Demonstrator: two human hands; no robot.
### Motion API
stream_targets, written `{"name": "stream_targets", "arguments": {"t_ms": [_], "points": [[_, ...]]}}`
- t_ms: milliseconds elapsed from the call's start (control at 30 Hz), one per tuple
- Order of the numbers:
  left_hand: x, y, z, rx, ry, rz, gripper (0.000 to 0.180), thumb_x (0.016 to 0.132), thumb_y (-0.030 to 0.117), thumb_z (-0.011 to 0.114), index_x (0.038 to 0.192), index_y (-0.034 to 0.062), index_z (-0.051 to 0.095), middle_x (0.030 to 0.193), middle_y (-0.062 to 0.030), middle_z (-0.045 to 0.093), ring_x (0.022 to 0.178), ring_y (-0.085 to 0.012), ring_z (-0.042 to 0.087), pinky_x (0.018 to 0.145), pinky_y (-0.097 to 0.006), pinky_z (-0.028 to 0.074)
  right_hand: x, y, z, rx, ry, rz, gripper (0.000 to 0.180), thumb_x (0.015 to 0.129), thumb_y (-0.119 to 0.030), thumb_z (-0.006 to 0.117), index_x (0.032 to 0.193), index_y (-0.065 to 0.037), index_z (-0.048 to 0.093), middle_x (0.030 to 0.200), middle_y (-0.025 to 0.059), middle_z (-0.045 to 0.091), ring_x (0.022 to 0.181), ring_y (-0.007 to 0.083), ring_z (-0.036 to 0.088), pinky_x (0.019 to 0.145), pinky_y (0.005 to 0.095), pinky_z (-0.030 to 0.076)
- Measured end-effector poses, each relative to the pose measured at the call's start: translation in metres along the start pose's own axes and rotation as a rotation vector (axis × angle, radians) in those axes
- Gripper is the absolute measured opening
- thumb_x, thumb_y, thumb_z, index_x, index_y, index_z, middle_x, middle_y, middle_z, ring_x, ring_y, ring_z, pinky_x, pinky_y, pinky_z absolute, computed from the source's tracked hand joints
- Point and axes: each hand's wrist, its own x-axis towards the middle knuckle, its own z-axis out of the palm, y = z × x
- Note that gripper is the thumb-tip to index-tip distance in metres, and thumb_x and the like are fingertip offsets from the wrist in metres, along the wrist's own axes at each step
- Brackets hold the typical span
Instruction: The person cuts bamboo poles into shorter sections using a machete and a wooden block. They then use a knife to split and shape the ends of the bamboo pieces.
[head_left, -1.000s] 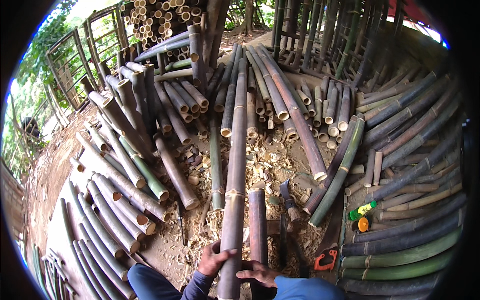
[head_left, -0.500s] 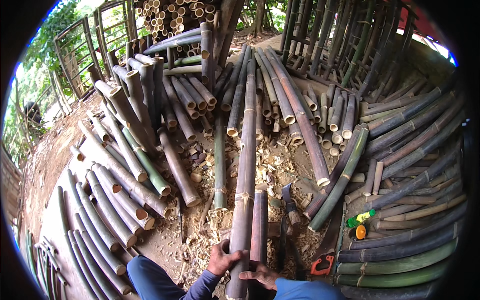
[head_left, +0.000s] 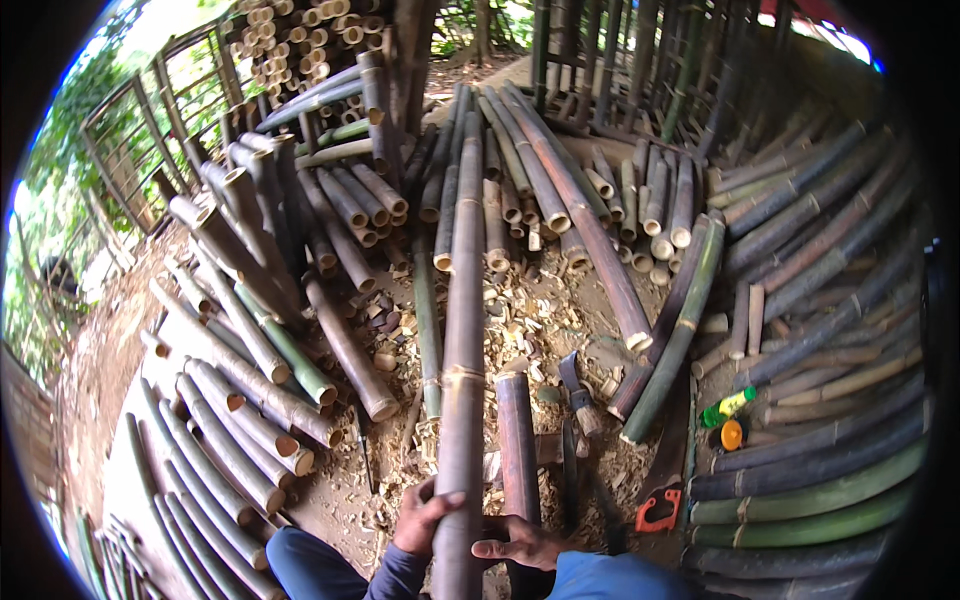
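Pole: a long brown bamboo pole [head_left: 463, 330] runs from the lower edge straight away from the person, over the ground and past the stacked culms.
Left hand: left hand [head_left: 425, 518] grips the pole's near end from the left, fingers [head_left: 447, 499] curled round it.
Right hand: right hand [head_left: 515, 546] lies just right of the pole, fingers stretched toward it and touching its side; a full grip cannot be told.
Done so far: by the look of it, the pole is picked out and held, with many cut lengths already lying around.
Left to do: no tool is in hand; the saw [head_left: 664, 488] with an orange handle lies apart on the right, so any cutting seems not yet begun.
Beside the pole: a short stub [head_left: 517, 445] lies just right of it.
Ground: bare earth [head_left: 100, 370] strewn with chips [head_left: 520, 310].
Surroundings: an open yard, bamboo piled on all sides, green culms [head_left: 800, 500] at right, a green bottle [head_left: 728, 405] near them, a fence [head_left: 150, 120] and foliage at far left.
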Motion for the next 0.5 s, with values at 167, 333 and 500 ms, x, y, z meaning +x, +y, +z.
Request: {"name": "stream_targets", "arguments": {"t_ms": [167, 333, 500], "points": [[-0.017, 0.055, -0.032, -0.091, -0.053, -0.034, 0.082, 0.076, 0.043, 0.075, 0.126, -0.0173, 0.053, 0.101, -0.0252, 0.069, 0.081, -0.0289, 0.072, 0.073, -0.038, 0.063, 0.015, -0.013, 0.013, 0.162, -0.381, -0.091, 0.088, 0.096, -0.052, 0.068, 0.156, 0.002, 0.033, 0.145, 0.0192, 0.056, 0.131, 0.0257, 0.056, 0.113, 0.0404, 0.041], [-0.028, 0.071, -0.030, -0.373, 0.021, -0.042, 0.084, 0.081, 0.046, 0.068, 0.133, -0.0160, 0.048, 0.104, -0.0284, 0.068, 0.085, -0.0343, 0.071, 0.079, -0.040, 0.062, 0.013, -0.011, 0.002, -0.137, -0.391, -0.077, 0.084, 0.099, -0.053, 0.063, 0.156, 0.002, 0.034, 0.142, 0.0230, 0.060, 0.135, 0.0265, 0.055, 0.112, 0.0417, 0.043], [-0.019, 0.071, -0.040, -0.414, -0.126, -0.011, 0.087, 0.081, 0.052, 0.064, 0.135, -0.0146, 0.048, 0.107, -0.0295, 0.068, 0.087, -0.0344, 0.071, 0.081, -0.041, 0.060, 0.011, -0.016, 0.001, -0.183, -0.382, -0.083, 0.084, 0.099, -0.055, 0.063, 0.154, 0.003, 0.037, 0.138, 0.0249, 0.062, 0.129, 0.0280, 0.060, 0.110, 0.0413, 0.044]]}}
